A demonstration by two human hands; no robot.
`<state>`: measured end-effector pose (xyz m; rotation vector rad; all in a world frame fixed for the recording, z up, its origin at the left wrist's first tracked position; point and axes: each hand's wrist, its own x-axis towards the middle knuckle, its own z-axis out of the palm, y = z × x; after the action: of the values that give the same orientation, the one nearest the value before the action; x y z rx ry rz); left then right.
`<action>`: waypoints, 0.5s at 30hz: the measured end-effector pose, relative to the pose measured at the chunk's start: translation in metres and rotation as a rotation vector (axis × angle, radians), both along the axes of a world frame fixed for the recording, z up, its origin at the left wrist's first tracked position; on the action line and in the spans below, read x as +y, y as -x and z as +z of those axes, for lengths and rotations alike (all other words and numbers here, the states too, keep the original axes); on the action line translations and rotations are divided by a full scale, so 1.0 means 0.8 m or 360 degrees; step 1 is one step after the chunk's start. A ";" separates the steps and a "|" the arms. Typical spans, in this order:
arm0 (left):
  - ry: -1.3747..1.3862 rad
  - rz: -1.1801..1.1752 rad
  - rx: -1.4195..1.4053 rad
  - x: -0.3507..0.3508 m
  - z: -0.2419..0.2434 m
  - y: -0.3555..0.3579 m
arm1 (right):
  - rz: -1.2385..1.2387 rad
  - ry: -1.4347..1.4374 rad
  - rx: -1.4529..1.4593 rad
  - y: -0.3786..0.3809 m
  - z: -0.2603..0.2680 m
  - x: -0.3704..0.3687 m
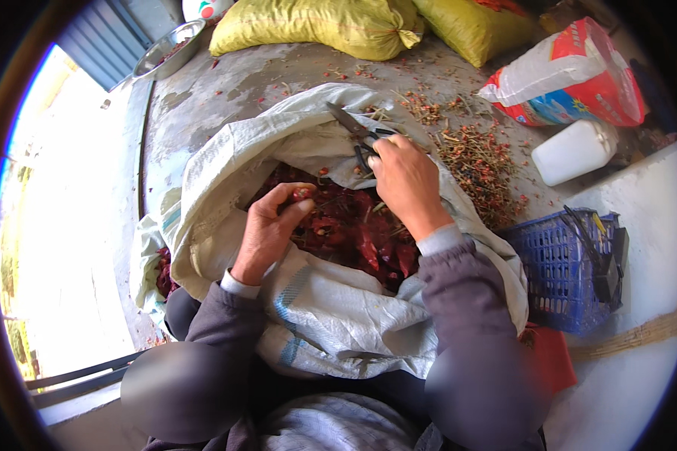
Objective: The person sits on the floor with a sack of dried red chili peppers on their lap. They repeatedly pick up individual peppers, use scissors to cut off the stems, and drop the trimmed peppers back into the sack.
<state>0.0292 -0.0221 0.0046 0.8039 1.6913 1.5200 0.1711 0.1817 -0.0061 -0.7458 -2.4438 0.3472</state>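
A white woven sack [344, 304] lies open before me with dried red chili peppers [366, 242] inside. Over the sack's left side, my left hand [276, 225] pinches a small red pepper piece [303, 194] between thumb and fingertips. My right hand [404, 177] is closed around the black handles of a pair of scissors [352, 125], whose blades point up and to the left over the rolled rim of the sack. Whether the blades are parted is hard to tell.
Cut stems and pepper bits [479, 169] are heaped right of the sack. Farther right are a white plastic jug [575, 152], a blue plastic basket [564, 270] and a red-and-white bag [570, 79]. Yellow sacks [316, 25] and a metal basin [169, 53] stand beyond.
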 end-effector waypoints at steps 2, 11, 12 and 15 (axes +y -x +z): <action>-0.0022 -0.0028 0.0006 -0.001 0.006 -0.002 | -0.0082 -0.0105 0.0039 0.010 -0.009 0.025; 0.0125 -0.0074 0.0232 -0.010 0.015 0.010 | -0.0174 -0.0014 -0.0494 0.048 -0.055 0.036; 0.0081 -0.0085 0.0128 -0.010 0.013 0.012 | -0.0191 0.0073 -0.0554 0.050 -0.058 0.036; 0.0051 -0.0077 0.0003 -0.013 0.011 0.021 | -0.0202 0.0142 -0.0324 0.051 -0.057 0.037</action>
<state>0.0128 -0.0323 0.0137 0.8239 1.6816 1.4566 0.1302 0.2113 -0.0517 -1.0144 -2.5670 0.3473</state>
